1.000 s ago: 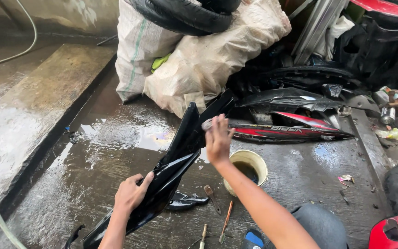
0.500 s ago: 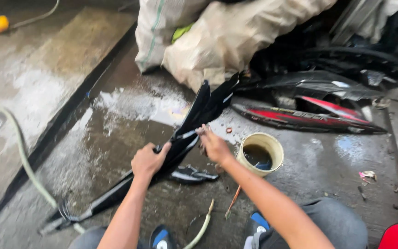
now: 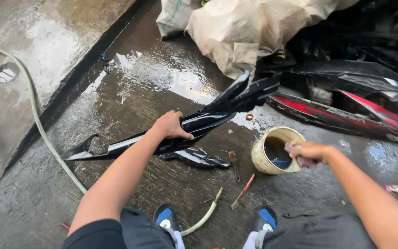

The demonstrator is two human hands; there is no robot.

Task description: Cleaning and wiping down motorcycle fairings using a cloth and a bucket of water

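L hand (image 3: 171, 127): clenched over the top edge of the long black panel (image 3: 162, 140), fingers wrapped on the far side, thumb toward the person. Same grip spot as 0.5 s ago, approx mid-length.
R hand (image 3: 307, 152): closed around a small pinkish-purple rag or pad (image 3: 304, 161), at the near rim of the bucket; can't tell exactly what the item is. Half a sec ago this hand was on the panel, just right of the L hand; now it's off the panel, well apart from it.
Black panel: glossy plastic bodywork piece, held off the wet floor by the L hand alone. Narrow end runs left of the L hand, forked wide end rises up and right of it, toward the sacks.
Bucket (image 3: 266, 159): small cream tub, dark liquid inside, on the floor directly under/left of the R hand, rim touching the hand or nearly so.
Small black piece (image 3: 196, 157): lies on the floor just below the L hand, under the held panel; unmoved vs. earlier.
Tools (image 3: 242, 190): screwdriver-like bits on the floor betw. both hands, nearer the person.
Hose (image 3: 38, 124): pale green, curves across the floor left of the L hand.
Red-black fairing (image 3: 346, 115): on the floor beyond the R hand.
Sacks (image 3: 249, 27): pale bags, far beyond both hands.
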